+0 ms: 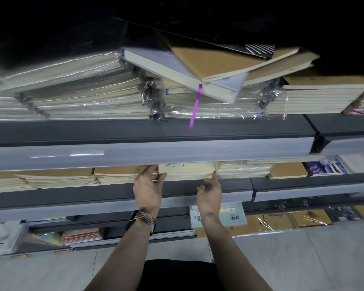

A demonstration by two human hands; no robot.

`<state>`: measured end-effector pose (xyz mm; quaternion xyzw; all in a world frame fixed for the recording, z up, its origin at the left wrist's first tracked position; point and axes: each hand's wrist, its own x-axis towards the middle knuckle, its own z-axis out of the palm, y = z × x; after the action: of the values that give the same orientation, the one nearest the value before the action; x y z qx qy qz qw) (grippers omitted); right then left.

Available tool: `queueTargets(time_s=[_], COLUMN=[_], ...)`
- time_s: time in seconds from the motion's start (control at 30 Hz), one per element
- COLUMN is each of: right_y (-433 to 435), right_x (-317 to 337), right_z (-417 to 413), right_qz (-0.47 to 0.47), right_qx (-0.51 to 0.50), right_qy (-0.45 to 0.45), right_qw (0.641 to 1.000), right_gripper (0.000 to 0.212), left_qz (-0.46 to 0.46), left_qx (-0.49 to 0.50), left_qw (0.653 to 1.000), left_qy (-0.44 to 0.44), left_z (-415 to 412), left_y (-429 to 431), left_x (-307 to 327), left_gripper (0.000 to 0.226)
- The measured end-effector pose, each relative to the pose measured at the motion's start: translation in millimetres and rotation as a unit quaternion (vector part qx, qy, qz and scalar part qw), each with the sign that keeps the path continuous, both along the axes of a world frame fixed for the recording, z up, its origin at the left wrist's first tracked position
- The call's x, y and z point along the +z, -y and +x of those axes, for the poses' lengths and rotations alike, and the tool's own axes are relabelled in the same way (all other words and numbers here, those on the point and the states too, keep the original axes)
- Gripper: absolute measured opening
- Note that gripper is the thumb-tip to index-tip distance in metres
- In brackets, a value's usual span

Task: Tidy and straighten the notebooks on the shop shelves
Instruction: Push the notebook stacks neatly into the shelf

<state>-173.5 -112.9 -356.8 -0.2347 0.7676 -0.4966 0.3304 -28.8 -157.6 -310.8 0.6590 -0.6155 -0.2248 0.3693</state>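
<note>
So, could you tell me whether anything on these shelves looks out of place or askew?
Yes. On the top shelf, a brown-covered notebook and a white notebook lie skewed across the neat stacks, and a purple ribbon dangles over the shelf edge. Both hands are on the cream stack below.

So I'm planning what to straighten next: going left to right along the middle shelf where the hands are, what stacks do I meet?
Fanned kraft-cover stack → neater kraft stack → cream stack flanked by the left hand and right hand → plastic-wrapped stack → single kraft notebook → purple-cover notebook.
</note>
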Motion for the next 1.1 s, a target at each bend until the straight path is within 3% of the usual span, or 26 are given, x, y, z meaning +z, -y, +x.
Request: queueTargets(time_s=[0.2,0.33,0.73,1.1], right_y=[0,-2,-1,-15], right_x=[0,1,12,30], right_z=[-2,-2,-7,-7], right_qz=[-0.005,-0.011,0.003,0.010], right_qx=[-0.018,-0.011,0.011,0.029], right_qy=[0.027,0.019,0.066,0.114], right_qw=[0.999,1.000,0.998,0.993], right_gripper=[0.053,0.055,0.047,0.059], left_qz=[0.021,0.033,0.051,0.085], left_qx=[-0.001,0.003,-0.016,-0.044], left_qw=[1.000,0.998,0.999,0.995], left_qy=[-0.022,-0.044,0.007,-0.037], left_z=[-2,-6,-7,-3], left_y=[-3,-5,-10,-15], left_x=[-10,-6,-10,-11], left_gripper=[0.046,0.047,0.055,0.054])
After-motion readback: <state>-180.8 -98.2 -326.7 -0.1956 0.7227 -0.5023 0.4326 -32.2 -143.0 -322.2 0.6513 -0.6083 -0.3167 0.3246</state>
